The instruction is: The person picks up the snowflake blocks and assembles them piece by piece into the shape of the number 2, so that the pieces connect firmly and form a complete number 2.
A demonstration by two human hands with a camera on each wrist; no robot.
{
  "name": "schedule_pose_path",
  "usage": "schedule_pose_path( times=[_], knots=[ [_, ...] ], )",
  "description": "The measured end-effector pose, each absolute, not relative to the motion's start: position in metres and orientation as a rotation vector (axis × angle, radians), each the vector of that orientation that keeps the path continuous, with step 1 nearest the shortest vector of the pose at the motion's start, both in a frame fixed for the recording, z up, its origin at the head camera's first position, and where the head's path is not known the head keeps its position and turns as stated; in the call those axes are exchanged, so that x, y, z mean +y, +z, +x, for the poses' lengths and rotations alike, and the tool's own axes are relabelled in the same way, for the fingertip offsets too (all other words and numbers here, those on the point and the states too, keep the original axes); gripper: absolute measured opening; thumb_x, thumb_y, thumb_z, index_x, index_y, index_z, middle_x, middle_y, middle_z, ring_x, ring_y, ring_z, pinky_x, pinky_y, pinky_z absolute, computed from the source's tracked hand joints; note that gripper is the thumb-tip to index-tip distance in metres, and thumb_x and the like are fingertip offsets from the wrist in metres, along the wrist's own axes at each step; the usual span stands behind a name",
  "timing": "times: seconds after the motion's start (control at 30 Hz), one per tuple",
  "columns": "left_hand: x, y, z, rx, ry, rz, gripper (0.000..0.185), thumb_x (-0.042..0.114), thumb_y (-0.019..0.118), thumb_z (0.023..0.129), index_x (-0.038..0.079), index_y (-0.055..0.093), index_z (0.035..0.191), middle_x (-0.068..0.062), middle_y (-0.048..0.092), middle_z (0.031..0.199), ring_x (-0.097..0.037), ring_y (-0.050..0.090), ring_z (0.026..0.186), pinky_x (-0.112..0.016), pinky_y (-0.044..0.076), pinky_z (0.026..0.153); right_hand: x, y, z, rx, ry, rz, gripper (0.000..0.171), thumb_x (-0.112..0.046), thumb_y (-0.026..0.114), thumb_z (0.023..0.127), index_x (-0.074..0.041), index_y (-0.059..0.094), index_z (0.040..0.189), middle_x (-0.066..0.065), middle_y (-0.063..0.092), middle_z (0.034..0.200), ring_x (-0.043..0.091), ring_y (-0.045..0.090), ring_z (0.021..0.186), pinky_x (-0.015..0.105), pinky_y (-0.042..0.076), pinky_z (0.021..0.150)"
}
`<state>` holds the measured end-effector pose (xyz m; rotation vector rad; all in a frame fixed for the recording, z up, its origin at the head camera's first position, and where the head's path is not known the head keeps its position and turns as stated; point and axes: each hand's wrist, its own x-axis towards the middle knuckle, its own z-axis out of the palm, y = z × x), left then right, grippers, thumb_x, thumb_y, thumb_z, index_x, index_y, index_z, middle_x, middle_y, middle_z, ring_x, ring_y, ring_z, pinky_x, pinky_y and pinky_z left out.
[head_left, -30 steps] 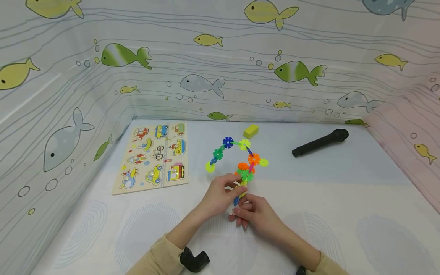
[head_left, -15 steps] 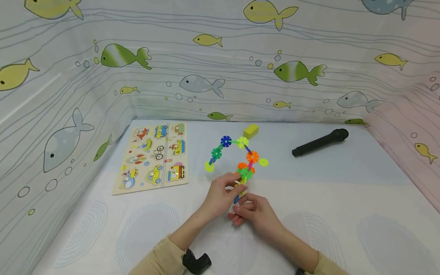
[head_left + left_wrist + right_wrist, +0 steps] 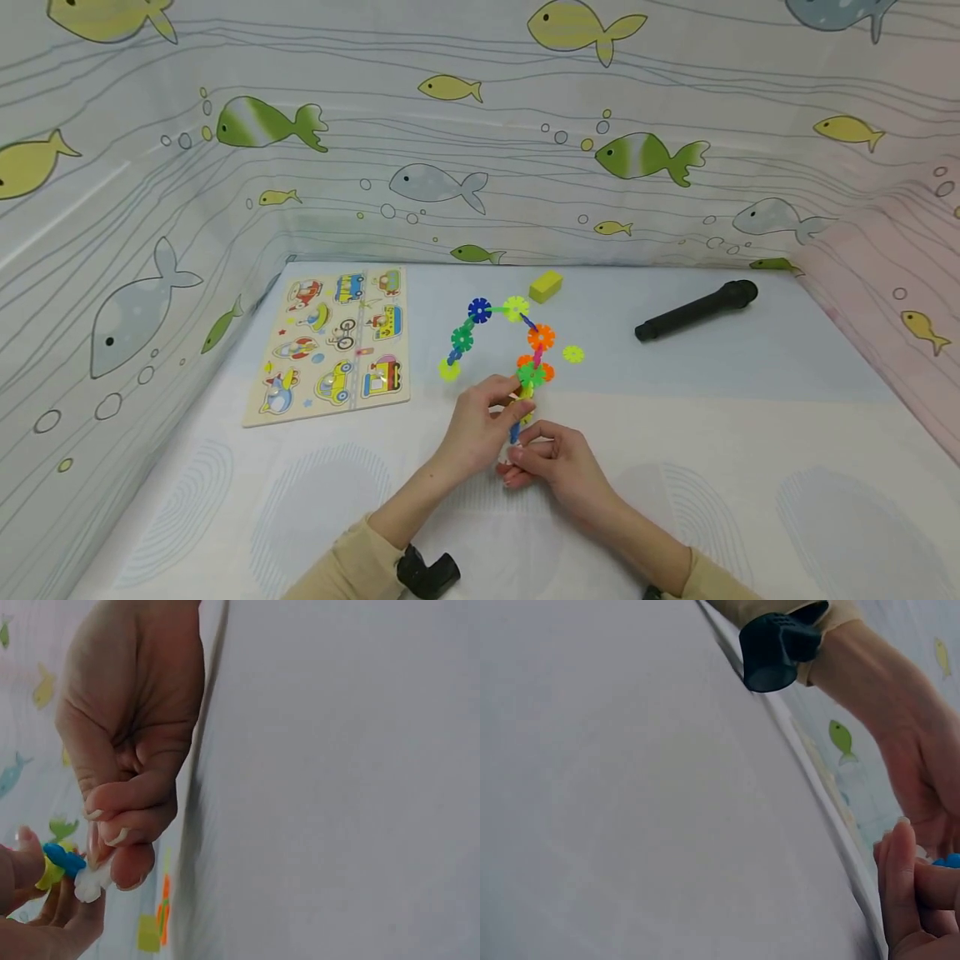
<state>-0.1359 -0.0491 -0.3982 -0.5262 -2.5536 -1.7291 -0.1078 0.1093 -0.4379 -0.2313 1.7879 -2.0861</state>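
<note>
- Vehicle puzzle board [image 3: 336,346] lies flat at the left of the bench [image 3: 750,433], well apart from the hands.
- Left hand [image 3: 480,421] pinches the lower stem of the snowflake-disc chain [image 3: 517,350]; its grip is clenched on the pieces.
- Right hand [image 3: 551,462] pinches the white bottom piece [image 3: 90,883], touching the left fingers.
- The arch stands tilted at bench centre; a hard push could likely pop joints apart.
- Loose yellow-green disc [image 3: 573,354], yellow block [image 3: 546,286] and black microphone [image 3: 697,310] lie far right.
</note>
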Motion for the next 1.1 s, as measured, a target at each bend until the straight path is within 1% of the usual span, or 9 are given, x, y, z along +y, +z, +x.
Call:
schedule_pose_path(
  times=[0.17, 0.27, 0.43, 0.6, 0.73, 0.87, 0.9, 0.97, 1.1],
  knots=[
    [-0.0479, -0.3986, -0.1361, -2.555, -1.71, -0.558, 0.019, 0.013, 0.066, 0.096, 0.001, 0.072, 0.11, -0.004, 0.064, 0.093, -0.021, 0.066, 0.093, -0.03, 0.06, 0.082, 0.1083, -0.4372, -0.1065, 1.794, -2.084, -0.235, 0.023, -0.006, 0.067, 0.094, 0.01, 0.051, 0.1, 0.031, 0.072, 0.091, 0.02, 0.075, 0.074, 0.035, 0.062, 0.075],
    [-0.0472, -0.3987, -0.1358, -2.554, -1.713, -0.54, 0.023, 0.013, 0.066, 0.096, 0.001, 0.072, 0.115, -0.004, 0.065, 0.094, -0.02, 0.067, 0.094, -0.031, 0.06, 0.083, 0.1082, -0.4363, -0.106, 1.806, -2.08, -0.237, 0.024, -0.007, 0.067, 0.095, 0.01, 0.051, 0.1, 0.031, 0.072, 0.09, 0.02, 0.075, 0.073, 0.035, 0.061, 0.077],
    [-0.0461, -0.3984, -0.1343, -2.57, -1.727, -0.472, 0.033, 0.014, 0.066, 0.097, 0.0, 0.067, 0.126, -0.004, 0.067, 0.101, -0.02, 0.067, 0.096, -0.036, 0.059, 0.087, 0.1081, -0.4352, -0.1058, 1.817, -2.074, -0.205, 0.026, -0.008, 0.067, 0.094, 0.011, 0.052, 0.103, 0.029, 0.073, 0.091, 0.021, 0.075, 0.073, 0.034, 0.061, 0.079],
    [-0.0464, -0.3999, -0.1338, -2.58, -1.733, -0.439, 0.036, 0.015, 0.066, 0.097, -0.001, 0.064, 0.129, -0.004, 0.068, 0.103, -0.021, 0.068, 0.098, -0.038, 0.059, 0.089, 0.1082, -0.4352, -0.1054, 1.827, -2.03, -0.2, 0.023, -0.008, 0.065, 0.096, 0.009, 0.051, 0.103, 0.027, 0.073, 0.091, 0.021, 0.075, 0.071, 0.034, 0.061, 0.078],
    [-0.0474, -0.4016, -0.1332, -2.593, -1.744, -0.443, 0.037, 0.017, 0.065, 0.098, -0.001, 0.063, 0.13, -0.006, 0.068, 0.107, -0.023, 0.069, 0.1, -0.038, 0.059, 0.089, 0.1088, -0.435, -0.1052, 1.839, -1.972, -0.239, 0.019, -0.007, 0.06, 0.099, 0.006, 0.047, 0.102, 0.026, 0.073, 0.089, 0.021, 0.072, 0.063, 0.034, 0.062, 0.069],
    [-0.047, -0.403, -0.1329, -2.604, -1.749, -0.448, 0.04, 0.024, 0.062, 0.1, 0.0, 0.063, 0.131, -0.01, 0.069, 0.12, -0.023, 0.069, 0.102, -0.037, 0.057, 0.091, 0.1098, -0.4335, -0.1049, 1.863, -1.933, -0.217, 0.014, -0.005, 0.056, 0.1, 0.003, 0.044, 0.1, 0.02, 0.072, 0.08, 0.019, 0.065, 0.054, 0.03, 0.058, 0.055],
    [-0.0466, -0.4033, -0.1327, -2.6, -1.755, -0.451, 0.039, 0.025, 0.062, 0.1, 0.001, 0.063, 0.131, -0.01, 0.069, 0.121, -0.022, 0.07, 0.103, -0.037, 0.057, 0.092, 0.11, -0.4329, -0.1045, 1.874, -1.925, -0.201, 0.014, -0.004, 0.056, 0.1, 0.002, 0.044, 0.099, 0.018, 0.071, 0.077, 0.019, 0.064, 0.052, 0.029, 0.057, 0.053],
    [-0.0452, -0.4045, -0.132, -2.59, -1.756, -0.469, 0.033, 0.025, 0.062, 0.1, 0.003, 0.067, 0.124, -0.009, 0.071, 0.119, -0.022, 0.07, 0.102, -0.037, 0.057, 0.092, 0.1098, -0.4318, -0.1038, 1.903, -1.914, -0.16, 0.012, -0.002, 0.056, 0.099, 0.002, 0.044, 0.097, 0.015, 0.069, 0.072, 0.018, 0.062, 0.049, 0.028, 0.056, 0.05],
    [-0.0417, -0.4058, -0.1308, -2.56, -1.752, -0.494, 0.018, 0.021, 0.063, 0.099, 0.006, 0.07, 0.107, -0.006, 0.072, 0.105, -0.021, 0.071, 0.1, -0.037, 0.058, 0.089, 0.1076, -0.4298, -0.1023, 1.962, -1.932, -0.072, 0.01, 0.003, 0.056, 0.096, 0.003, 0.045, 0.095, 0.014, 0.068, 0.068, 0.019, 0.061, 0.046, 0.03, 0.056, 0.05]
  ],
)
